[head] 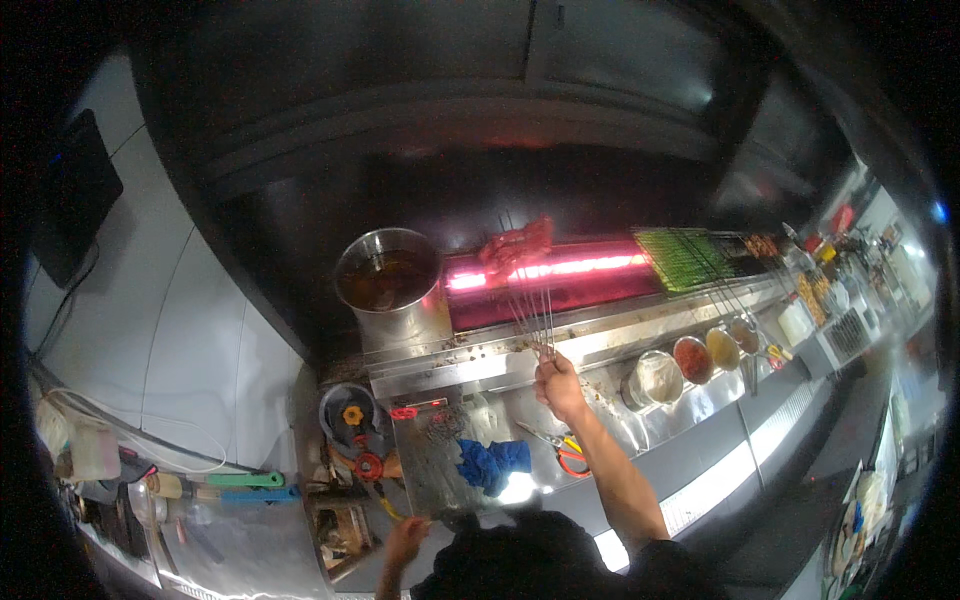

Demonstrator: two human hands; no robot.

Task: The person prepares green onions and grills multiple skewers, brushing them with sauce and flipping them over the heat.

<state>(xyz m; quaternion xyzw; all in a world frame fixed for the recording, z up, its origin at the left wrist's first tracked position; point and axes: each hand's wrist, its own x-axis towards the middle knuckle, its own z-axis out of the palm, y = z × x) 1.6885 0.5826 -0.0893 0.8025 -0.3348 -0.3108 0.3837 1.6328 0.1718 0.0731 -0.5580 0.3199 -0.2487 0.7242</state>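
My right hand (559, 388) is closed around the lower ends of several metal skewers (536, 307), which fan upward. Red meat (519, 246) is threaded near their tips, above the left part of a glowing electric grill (577, 277). Down at the lower left, my left hand (409, 531) has its fingers curled near the counter's corner; whether anything is between them cannot be seen. A blue cloth (493, 463) lies crumpled on the steel counter between the hands. Beside my right forearm lie scissors with red-orange handles (573, 459).
A deep steel pot (388, 271) of dark liquid stands left of the grill. Green skewered food in a wire rack (686, 259) lies over its right part. Metal containers of seasoning (693, 360) line the counter. A gas cylinder (352, 416) with a red valve stands at the lower left.
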